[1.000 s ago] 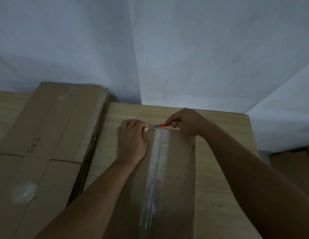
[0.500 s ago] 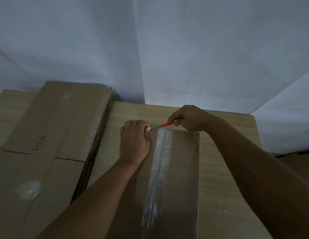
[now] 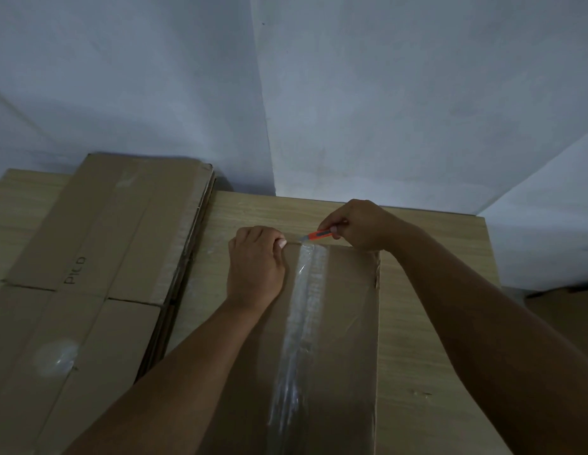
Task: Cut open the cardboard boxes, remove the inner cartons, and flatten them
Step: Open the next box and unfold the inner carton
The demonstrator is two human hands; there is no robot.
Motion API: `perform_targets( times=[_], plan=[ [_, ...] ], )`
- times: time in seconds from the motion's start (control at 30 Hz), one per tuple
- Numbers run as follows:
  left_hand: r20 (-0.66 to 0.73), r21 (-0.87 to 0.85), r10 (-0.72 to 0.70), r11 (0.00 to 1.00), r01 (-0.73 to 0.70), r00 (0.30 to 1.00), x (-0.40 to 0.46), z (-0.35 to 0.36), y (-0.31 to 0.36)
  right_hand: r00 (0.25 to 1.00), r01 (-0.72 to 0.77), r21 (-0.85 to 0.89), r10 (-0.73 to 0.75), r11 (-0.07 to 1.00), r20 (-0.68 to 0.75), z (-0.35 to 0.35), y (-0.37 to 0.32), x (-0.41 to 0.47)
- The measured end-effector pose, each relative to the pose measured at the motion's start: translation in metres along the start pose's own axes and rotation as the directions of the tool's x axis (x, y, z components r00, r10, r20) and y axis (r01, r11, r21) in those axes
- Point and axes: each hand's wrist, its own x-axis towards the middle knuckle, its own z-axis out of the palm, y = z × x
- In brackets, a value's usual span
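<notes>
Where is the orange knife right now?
In the head view, the orange knife is in the right hand, its tip at the far end of the box's tape strip, just right of the left hand.

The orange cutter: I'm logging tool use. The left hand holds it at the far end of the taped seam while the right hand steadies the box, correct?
Not quite: the hands are swapped. In the head view the right hand holds the orange cutter at the far end of the taped seam, while the left hand steadies the box.
</notes>
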Motion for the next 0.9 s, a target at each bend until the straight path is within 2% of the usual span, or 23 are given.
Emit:
perform_targets(
  times=[0.13,0.27,0.53,0.67,0.8,0.9],
  plan=[
    [0.008,-0.001,-0.001,1.0,0.001,1.0,0.001,-0.001,0.001,0.999,0.001,-0.005,-0.001,1.0,0.033,-0.002,-0.006,0.003],
    [0.018,-0.005,-0.01,1.0,0.01,1.0,0.001,-0.001,0.0,0.999,-0.032,-0.125,0.035,0.992,0.016,-0.004,-0.016,0.009],
    [0.046,0.002,-0.02,1.0,0.02,0.999,0.003,-0.003,0.0,0.979,-0.025,-0.229,0.071,0.973,0.193,-0.028,-0.004,0.009],
    [0.064,0.012,-0.015,1.0,0.014,0.998,0.005,-0.004,-0.002,0.968,-0.077,-0.127,0.105,0.989,0.229,-0.034,0.02,-0.007],
    [0.071,0.021,-0.014,1.0,0.013,0.997,0.005,-0.004,-0.001,0.975,-0.072,-0.065,0.084,0.995,0.207,-0.032,0.032,-0.02],
    [0.07,0.023,-0.011,1.0,0.01,0.997,0.004,-0.004,-0.002,0.997,-0.059,-0.01,0.059,0.998,0.047,-0.026,0.04,-0.034]
  ],
)
